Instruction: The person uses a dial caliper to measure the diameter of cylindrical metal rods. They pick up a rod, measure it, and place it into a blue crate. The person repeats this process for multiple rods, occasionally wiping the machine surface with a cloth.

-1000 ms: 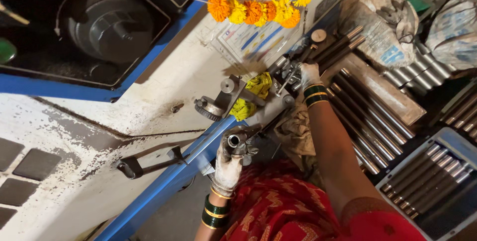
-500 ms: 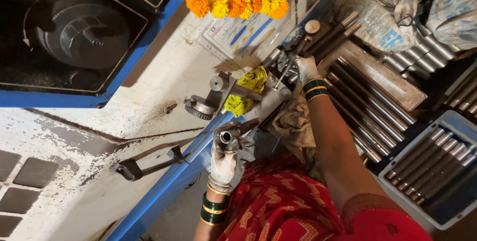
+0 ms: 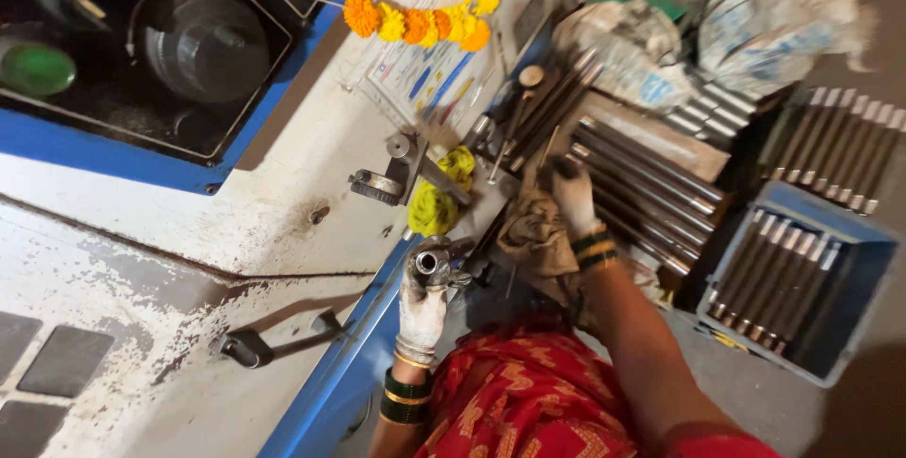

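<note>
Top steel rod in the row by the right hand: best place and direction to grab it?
Grip the steel rod mid-shaft, coming from above. The rods lie flat, packed side by side, so only the top faces are exposed. The right hand already rests at their near ends.

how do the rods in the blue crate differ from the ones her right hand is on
The rods in the blue crate are packed inside its walls, untouched; the rods on the bench lie loose in an open row, with the right hand resting on them. The bench rods look longer and brighter; the crate rods look duller. Both are grey metal cylinders laid parallel.
</note>
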`<state>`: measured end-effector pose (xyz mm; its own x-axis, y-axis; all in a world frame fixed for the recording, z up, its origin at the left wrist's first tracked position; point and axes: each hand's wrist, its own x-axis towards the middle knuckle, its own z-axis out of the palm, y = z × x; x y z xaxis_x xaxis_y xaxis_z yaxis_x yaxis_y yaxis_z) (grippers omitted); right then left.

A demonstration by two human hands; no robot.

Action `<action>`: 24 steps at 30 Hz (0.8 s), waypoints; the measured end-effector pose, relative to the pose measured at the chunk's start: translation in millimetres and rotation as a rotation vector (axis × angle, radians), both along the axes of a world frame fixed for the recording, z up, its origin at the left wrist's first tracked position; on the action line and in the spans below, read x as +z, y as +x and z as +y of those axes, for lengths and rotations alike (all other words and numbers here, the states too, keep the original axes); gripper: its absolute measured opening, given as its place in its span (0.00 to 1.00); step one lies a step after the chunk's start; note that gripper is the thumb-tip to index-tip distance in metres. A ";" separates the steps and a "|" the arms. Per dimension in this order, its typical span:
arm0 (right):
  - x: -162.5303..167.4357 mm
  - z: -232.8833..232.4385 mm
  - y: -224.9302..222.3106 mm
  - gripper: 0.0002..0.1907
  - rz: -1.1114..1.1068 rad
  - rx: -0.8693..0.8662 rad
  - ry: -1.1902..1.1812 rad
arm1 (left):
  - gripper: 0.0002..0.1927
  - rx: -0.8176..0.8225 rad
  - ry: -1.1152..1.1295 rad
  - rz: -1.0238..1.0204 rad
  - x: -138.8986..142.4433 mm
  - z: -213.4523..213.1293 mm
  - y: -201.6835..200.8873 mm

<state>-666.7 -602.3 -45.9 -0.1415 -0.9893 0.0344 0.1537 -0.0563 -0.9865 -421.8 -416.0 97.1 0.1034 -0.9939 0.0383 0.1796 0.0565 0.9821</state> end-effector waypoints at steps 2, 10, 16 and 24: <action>6.5 52.4 2.7 0.13 -0.100 0.047 0.083 | 0.22 -0.034 -0.034 0.029 2.0 6.4 4.3; 22.5 226.3 33.8 0.17 0.066 0.229 0.098 | 0.17 0.005 -0.294 -0.381 15.9 43.6 0.9; 39.6 296.3 45.1 0.26 0.793 0.218 -0.376 | 0.16 -0.124 -0.306 -0.422 36.0 93.3 -4.0; 48.3 383.1 29.8 0.22 0.518 0.276 0.116 | 0.19 -0.424 -0.227 -0.172 16.6 148.2 -16.4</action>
<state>-636.9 -219.2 2.4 0.1275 -0.9886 -0.0798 -0.3557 0.0295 -0.9341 -438.3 -267.8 113.7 -0.3340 -0.9118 0.2390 0.0700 0.2289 0.9709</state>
